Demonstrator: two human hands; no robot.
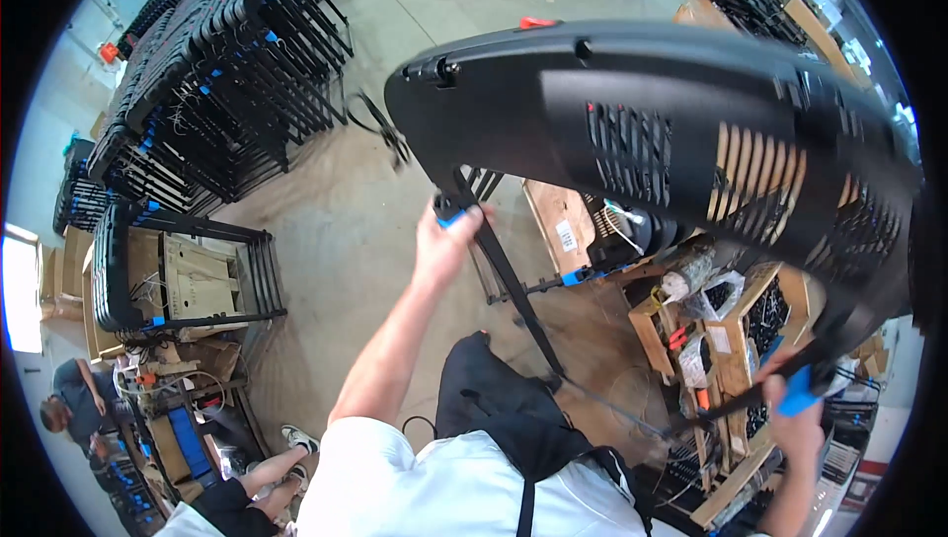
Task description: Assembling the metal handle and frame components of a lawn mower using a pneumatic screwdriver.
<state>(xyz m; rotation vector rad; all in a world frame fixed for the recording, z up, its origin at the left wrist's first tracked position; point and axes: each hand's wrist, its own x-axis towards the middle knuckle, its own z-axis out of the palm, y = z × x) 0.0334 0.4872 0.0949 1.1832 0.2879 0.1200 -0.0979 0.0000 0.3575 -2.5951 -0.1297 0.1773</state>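
Note:
A large black plastic console housing [474, 113] with slotted vents fills the upper right, joined to dark metal uprights. My left hand [442, 246] is closed round the left upright [509, 275], at a blue band [452, 217] just below the housing's corner. At the far right my right hand [795, 423] grips the other upright beside its blue band [802, 394]; motion smears this side a little. Both uprights slant down toward the floor in front of my body. A loop of black cable [380, 132] dangles at the housing's left end.
Wooden bins of small dark parts [736, 330] stand under the housing's right side. Rows of similar black frames [217, 63] crowd the upper left, with another frame stack [197, 270] below them. People [84, 394] are at the lower left, one close beside me.

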